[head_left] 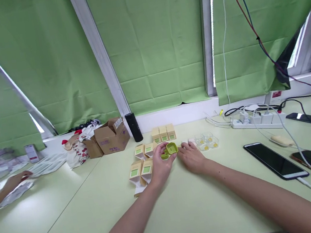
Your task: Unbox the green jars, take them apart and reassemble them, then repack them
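Observation:
My left hand (160, 165) is closed round a small green case (170, 149) with its lid swung open, held just above the pale table (186, 205). My right hand (191, 157) rests on the table to the right of the case, fingers curled, with the fingertips next to it. What the fingers hold, if anything, is hidden. Several small tan boxes with green labels (141, 169) lie left of my left hand. Three more tan boxes (163, 133) stand upright behind. Clear plastic trays with yellow pieces (207, 141) sit right of my right hand.
A black cylinder (133, 127), cardboard boxes (112, 136) and a printed bag (76, 151) stand at the back. A power strip (257, 120) with cables, and three phones (276, 160) lie at right. Another person's hand (16, 180) rests on packets at far left.

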The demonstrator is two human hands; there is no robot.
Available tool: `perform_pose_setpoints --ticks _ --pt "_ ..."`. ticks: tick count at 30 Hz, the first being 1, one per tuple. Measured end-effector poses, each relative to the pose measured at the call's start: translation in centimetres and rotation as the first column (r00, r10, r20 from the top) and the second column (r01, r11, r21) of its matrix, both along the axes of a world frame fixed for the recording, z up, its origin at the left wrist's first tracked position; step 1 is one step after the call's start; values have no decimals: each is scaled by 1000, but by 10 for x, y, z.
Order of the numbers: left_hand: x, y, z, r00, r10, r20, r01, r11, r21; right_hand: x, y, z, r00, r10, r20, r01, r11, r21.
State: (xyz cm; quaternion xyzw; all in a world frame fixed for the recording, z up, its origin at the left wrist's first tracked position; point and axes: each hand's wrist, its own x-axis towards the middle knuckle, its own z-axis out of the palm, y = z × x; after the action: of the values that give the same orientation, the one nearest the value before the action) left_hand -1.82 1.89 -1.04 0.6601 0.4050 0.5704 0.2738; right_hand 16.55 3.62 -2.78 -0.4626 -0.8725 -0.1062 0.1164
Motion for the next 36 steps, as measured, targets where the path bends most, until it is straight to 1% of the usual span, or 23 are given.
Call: perform_pose_setpoints --ticks 4,7,11,13,15,17,19,23,26,28,30,31,33,34,36 --pt "-1 0 -3 1000 -28 -1 28 999 30 -4 4 1 1000 -5 6 5 1000 13" --pt "-1 0 -3 999 -47 4 47 998 41 -3 2 -2 1000 -1 -29 3 998 66" --pt "-1 -2 -1 998 -49 30 47 997 56 2 -9 -9 991 74 -108 -50 976 212" --pt "-1 -3 0 998 -47 30 45 997 58 5 -17 -12 981 130 -143 -81 950 303" --pt "0 -5 1 999 -48 22 47 997 55 7 -24 -12 964 195 -179 -111 911 397" --pt "0 -6 2 999 -50 16 49 997 51 8 -31 -10 936 267 -228 -134 872 471" --pt "1 -7 3 998 -56 14 55 997 48 8 -39 -7 895 332 -299 -147 851 505" --pt "2 -8 4 999 -51 9 51 998 37 8 -49 -2 799 418 -431 -181 852 491" --pt "2 -9 5 999 -32 -12 32 999 25 12 -50 1 738 471 -483 -185 830 526" --pt "3 -10 6 999 -25 -30 25 1000 16 14 -50 3 666 483 -569 -163 838 521" --pt "4 -12 7 999 -24 -37 24 1000 9 17 -49 5 548 450 -705 -138 880 455" --pt "4 -13 7 999 -24 -38 25 1000 7 18 -48 6 480 409 -776 -129 908 398" --pt "5 -14 7 998 -21 -51 21 1000 4 19 -47 7 348 283 -894 -123 959 256" --pt "6 -15 7 998 -18 -61 18 1000 5 19 -46 7 283 209 -936 -124 976 181" --pt "7 -16 6 997 -16 -81 16 1000 8 19 -44 7 155 61 -986 -146 989 38"
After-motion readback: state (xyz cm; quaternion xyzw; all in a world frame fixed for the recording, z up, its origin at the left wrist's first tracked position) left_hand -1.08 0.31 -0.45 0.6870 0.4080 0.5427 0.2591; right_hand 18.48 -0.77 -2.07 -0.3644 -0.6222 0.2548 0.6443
